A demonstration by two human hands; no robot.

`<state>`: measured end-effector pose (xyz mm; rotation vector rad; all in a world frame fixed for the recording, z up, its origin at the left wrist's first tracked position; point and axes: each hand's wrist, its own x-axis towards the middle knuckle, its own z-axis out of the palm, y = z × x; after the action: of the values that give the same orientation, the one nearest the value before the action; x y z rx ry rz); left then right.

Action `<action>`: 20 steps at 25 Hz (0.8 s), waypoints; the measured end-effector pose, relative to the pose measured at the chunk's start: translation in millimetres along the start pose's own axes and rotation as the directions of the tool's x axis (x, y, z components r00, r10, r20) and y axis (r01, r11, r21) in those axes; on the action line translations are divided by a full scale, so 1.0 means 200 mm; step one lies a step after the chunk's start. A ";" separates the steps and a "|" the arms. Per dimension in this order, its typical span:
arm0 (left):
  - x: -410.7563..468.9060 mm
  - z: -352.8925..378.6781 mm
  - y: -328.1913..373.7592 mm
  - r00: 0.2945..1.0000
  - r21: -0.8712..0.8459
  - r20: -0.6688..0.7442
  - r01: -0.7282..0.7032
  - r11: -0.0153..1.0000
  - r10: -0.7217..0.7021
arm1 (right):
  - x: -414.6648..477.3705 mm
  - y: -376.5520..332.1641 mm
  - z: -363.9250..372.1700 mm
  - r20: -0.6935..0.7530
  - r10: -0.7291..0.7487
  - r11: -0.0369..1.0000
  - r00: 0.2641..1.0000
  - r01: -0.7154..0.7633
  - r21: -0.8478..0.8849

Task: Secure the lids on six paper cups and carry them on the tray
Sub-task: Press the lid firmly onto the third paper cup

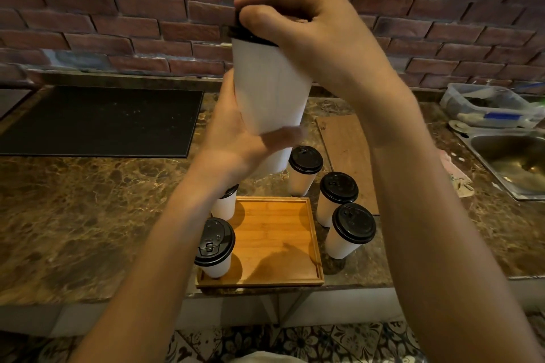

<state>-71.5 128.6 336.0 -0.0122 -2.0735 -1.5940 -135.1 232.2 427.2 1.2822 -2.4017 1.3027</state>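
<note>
Last cup (271,88) held above surface (88,215): left hand (236,138) grip wraps its body, right hand (309,38) grip clamped on lid (250,35). Five others look lidded: two on tray (280,281), three beside it. Loading, carrying left.

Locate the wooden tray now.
Head view, lower centre: the wooden tray sits at the counter's front edge, with one lidded cup in its near-left corner.
</note>
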 end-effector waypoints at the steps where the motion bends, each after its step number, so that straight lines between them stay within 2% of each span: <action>1: 0.00 0.02 -0.01 0.999 0.009 -0.041 0.000 1.000 0.001 | 0.00 0.00 0.02 -0.047 0.014 0.999 0.999 -0.016 -0.031; 4: 0.01 0.04 -0.04 0.996 0.014 -0.093 0.015 1.000 -0.014 | 0.00 0.01 0.06 -0.149 0.025 0.998 0.989 -0.033 -0.051; 7: 0.01 0.02 -0.05 0.995 0.009 -0.099 0.026 1.000 -0.025 | -0.11 0.10 0.05 -0.198 0.165 0.962 0.966 -0.113 0.247; 9: 0.01 -0.01 -0.04 0.995 0.023 -0.096 0.016 1.000 -0.014 | -0.24 0.16 0.06 -0.146 0.316 0.879 0.937 -0.232 0.416; 10: 0.01 -0.02 -0.04 0.996 0.014 -0.092 0.015 1.000 -0.014 | -0.29 0.18 0.07 -0.095 0.365 0.850 0.926 -0.290 0.441; 12: 0.00 -0.02 -0.04 0.996 -0.015 -0.082 0.022 1.000 -0.023 | -0.32 0.22 0.09 -0.031 0.400 0.837 0.916 -0.352 0.419; 15: 0.00 -0.01 -0.07 0.998 -0.048 -0.059 0.029 0.998 -0.032 | -0.30 0.21 0.14 -0.004 0.382 0.865 0.924 -0.356 0.354; 20: 0.01 0.02 -0.14 1.000 -0.006 -0.024 0.014 1.000 -0.014 | -0.29 0.20 0.21 -0.083 0.337 0.912 0.938 -0.303 0.275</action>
<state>-84.6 123.7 311.1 0.0193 -2.0548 -1.6006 -116.4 247.9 349.9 0.8367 -2.4877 1.7793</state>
